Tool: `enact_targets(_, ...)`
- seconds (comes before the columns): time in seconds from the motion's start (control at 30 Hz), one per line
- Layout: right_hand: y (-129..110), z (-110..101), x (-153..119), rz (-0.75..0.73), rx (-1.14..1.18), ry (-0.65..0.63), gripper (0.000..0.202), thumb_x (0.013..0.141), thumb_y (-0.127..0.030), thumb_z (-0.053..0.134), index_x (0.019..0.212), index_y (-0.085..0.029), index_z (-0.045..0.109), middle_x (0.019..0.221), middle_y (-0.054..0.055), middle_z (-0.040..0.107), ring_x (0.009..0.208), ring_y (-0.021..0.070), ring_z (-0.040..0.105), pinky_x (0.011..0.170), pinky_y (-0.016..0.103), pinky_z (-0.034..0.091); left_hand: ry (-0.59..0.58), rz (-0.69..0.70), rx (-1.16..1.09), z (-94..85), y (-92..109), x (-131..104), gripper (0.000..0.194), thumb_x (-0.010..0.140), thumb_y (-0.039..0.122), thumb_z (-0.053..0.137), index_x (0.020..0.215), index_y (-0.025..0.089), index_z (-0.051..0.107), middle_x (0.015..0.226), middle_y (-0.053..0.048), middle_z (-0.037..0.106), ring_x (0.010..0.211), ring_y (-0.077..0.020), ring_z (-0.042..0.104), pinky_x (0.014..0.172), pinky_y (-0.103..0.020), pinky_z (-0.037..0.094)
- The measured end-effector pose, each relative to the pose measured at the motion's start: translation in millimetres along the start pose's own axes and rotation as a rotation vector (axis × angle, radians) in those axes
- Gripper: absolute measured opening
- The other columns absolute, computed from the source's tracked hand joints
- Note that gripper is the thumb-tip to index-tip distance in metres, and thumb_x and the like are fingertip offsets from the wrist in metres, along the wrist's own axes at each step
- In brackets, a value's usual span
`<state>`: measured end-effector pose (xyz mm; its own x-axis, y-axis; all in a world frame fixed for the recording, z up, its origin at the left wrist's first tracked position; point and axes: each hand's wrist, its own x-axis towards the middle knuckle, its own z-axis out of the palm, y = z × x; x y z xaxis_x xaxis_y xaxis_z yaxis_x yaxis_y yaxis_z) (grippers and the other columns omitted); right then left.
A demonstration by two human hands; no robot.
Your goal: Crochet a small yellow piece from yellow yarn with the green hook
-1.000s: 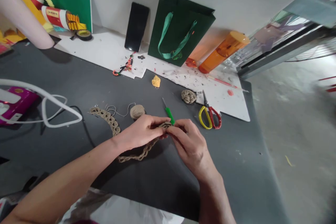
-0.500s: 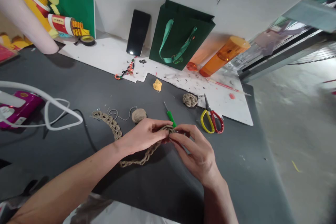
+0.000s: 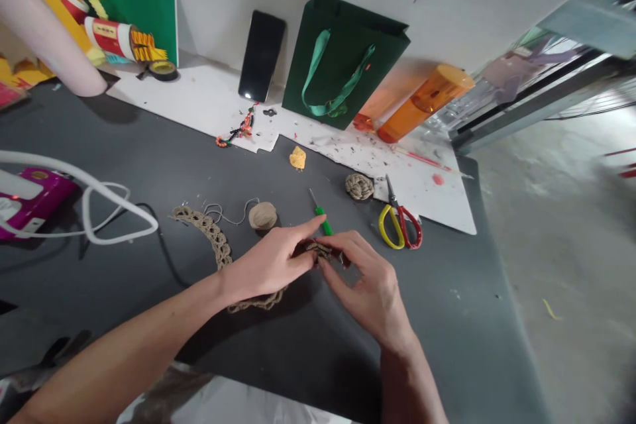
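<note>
One yarn ball (image 3: 262, 215), left hand (image 3: 271, 257) and right hand (image 3: 370, 281) pinching one crocheted strip (image 3: 214, 236)

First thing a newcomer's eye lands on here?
Probably the dark green paper gift bag with teal ribbon handles at top centre, a translucent orange cylindrical bottle tilted just to its right. Next, likely, the bare left hand and right hand meeting mid-picture, pinching a tan crocheted strip that curves out to the left. The metal scissors with one yellow and one red handle also stand out, beyond the right hand.
</note>
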<state>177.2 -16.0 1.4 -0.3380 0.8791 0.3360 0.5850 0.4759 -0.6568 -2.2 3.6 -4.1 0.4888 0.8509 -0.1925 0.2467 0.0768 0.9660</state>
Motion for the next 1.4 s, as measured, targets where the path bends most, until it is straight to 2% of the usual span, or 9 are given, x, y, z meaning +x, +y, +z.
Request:
enact_targets(0.23, -1.2, 1.3, -2.9, 0.150, 0.004, 0.117, 0.013, 0.084, -0.012, 0.062, 0.088, -0.020, 0.071, 0.070, -0.001, 0.069, 0.056, 0.0120, 0.059, 0.055, 0.023, 0.052, -0.102, -0.078, -0.188, -3.8, 2.8, 1.3, 0.051, 0.098, 0.030, 0.047, 0.145, 0.011, 0.053, 0.099, -0.009, 0.073, 0.083, -0.0181, 0.063, 0.077, -0.031, 0.050)
enact_targets(0.37, -1.3, 5.5, -4.5, 0.225, 0.031, 0.182, 0.009, 0.085, -0.016, 0.063, 0.086, -0.020, 0.070, 0.068, -0.001, 0.070, 0.055, 0.0123, 0.060, 0.056, 0.024, 0.054, -0.113, -0.103, -0.293, -2.4, 2.0, 3.0, 0.046, 0.099, 0.030, 0.048, 0.137, 0.009, 0.061, 0.101, -0.011, 0.073, 0.085, -0.0174, 0.062, 0.081, -0.031, 0.049)
enact_targets(0.5, -3.5, 8.0, -3.5, 0.169, -0.027, 0.191, 0.012, 0.085, -0.014, 0.062, 0.092, -0.020, 0.070, 0.072, -0.001, 0.069, 0.058, 0.0124, 0.059, 0.057, 0.024, 0.054, -0.099, -0.072, -0.380, -0.4, 1.1, 3.7, 0.037, 0.097, 0.027, 0.050, 0.125, 0.014, 0.071, 0.098, -0.009, 0.072, 0.081, -0.0157, 0.059, 0.076, -0.028, 0.047)
enact_targets(0.6, -5.6, 9.1, -2.1, 0.083, -0.094, 0.181, 0.016, 0.087, -0.012, 0.059, 0.097, -0.021, 0.069, 0.076, 0.001, 0.068, 0.061, 0.0138, 0.060, 0.059, 0.026, 0.055, -0.085, -0.066, -0.371, 0.6, 2.7, 2.9, 0.034, 0.097, 0.027, 0.050, 0.116, 0.016, 0.076, 0.080, -0.005, 0.067, 0.072, -0.0142, 0.054, 0.066, -0.025, 0.043)
enact_targets(0.7, -6.2, 10.8, -1.8, 0.101, -0.117, 0.234, 0.011, 0.087, -0.013, 0.059, 0.089, -0.021, 0.066, 0.071, 0.000, 0.066, 0.057, 0.0128, 0.058, 0.056, 0.025, 0.053, -0.042, -0.122, -0.427, 3.7, 4.1, 2.3, 0.035, 0.097, 0.029, 0.051, 0.118, 0.015, 0.074, 0.074, -0.002, 0.062, 0.068, -0.0128, 0.051, 0.063, -0.024, 0.042)
enact_targets(0.93, -3.0, 16.4, -4.9, 0.315, 0.012, 0.321, 0.006, 0.083, -0.021, 0.065, 0.079, -0.021, 0.062, 0.066, -0.002, 0.068, 0.054, 0.0130, 0.064, 0.053, 0.024, 0.054, 0.052, -0.071, -0.408, 13.4, 2.4, 2.2, 0.044, 0.096, 0.028, 0.053, 0.136, 0.012, 0.063, 0.094, -0.009, 0.071, 0.087, -0.0186, 0.061, 0.077, -0.030, 0.048)
enact_targets(1.07, -4.1, 15.9, -3.5, 0.274, -0.021, 0.273, 0.007, 0.082, -0.019, 0.064, 0.089, -0.021, 0.063, 0.072, 0.000, 0.069, 0.057, 0.0136, 0.063, 0.054, 0.025, 0.054, 0.043, -0.050, -0.302, 10.1, 2.3, 2.0, 0.034, 0.095, 0.026, 0.051, 0.119, 0.013, 0.073, 0.088, -0.008, 0.070, 0.086, -0.0205, 0.061, 0.078, -0.031, 0.049)
enact_targets(1.2, -6.8, 14.3, -1.4, 0.143, -0.103, 0.227, 0.011, 0.084, -0.014, 0.060, 0.091, -0.021, 0.066, 0.076, 0.001, 0.067, 0.059, 0.0129, 0.060, 0.056, 0.025, 0.054, 0.012, 0.010, -0.249, 9.6, 0.6, 2.1, 0.033, 0.095, 0.023, 0.047, 0.114, 0.014, 0.074, 0.099, -0.009, 0.070, 0.089, -0.0200, 0.061, 0.080, -0.031, 0.049)
enact_targets(1.4, -4.0, 16.4, -4.1, 0.319, -0.026, 0.294, 0.003, 0.083, -0.019, 0.062, 0.084, -0.021, 0.064, 0.071, -0.001, 0.070, 0.058, 0.0130, 0.066, 0.056, 0.024, 0.056, 0.085, -0.056, -0.238, 13.7, 4.5, -1.7, 0.043, 0.100, 0.027, 0.039, 0.132, 0.013, 0.062, 0.088, -0.007, 0.068, 0.079, -0.0184, 0.060, 0.068, -0.028, 0.047)
